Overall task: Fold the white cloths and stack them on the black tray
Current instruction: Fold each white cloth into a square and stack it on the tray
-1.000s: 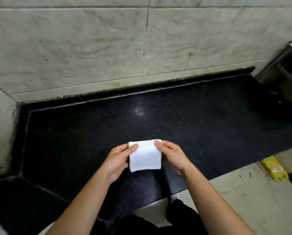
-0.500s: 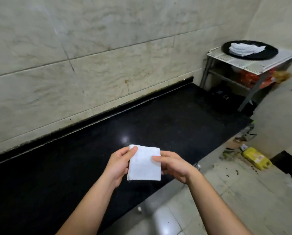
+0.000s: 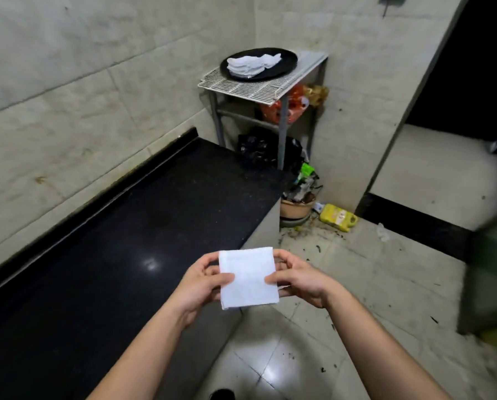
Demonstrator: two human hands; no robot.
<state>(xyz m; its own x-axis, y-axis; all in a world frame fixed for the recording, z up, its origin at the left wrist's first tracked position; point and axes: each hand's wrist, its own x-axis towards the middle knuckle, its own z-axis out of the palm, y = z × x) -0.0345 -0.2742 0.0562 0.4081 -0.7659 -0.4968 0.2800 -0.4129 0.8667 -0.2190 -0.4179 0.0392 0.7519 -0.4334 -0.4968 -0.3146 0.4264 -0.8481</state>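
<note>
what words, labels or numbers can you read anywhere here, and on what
Nothing here can be read.
yellow container: a label, too blurred to read.
orange bag: print too blurred to read.
green packet: too small to read.
folded white cloth: no text.

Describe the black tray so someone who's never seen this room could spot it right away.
Look to the far corner past the black counter, where a metal rack stands. The tray sits on its white grid top: round, black, holding a pile of white cloths.
</note>
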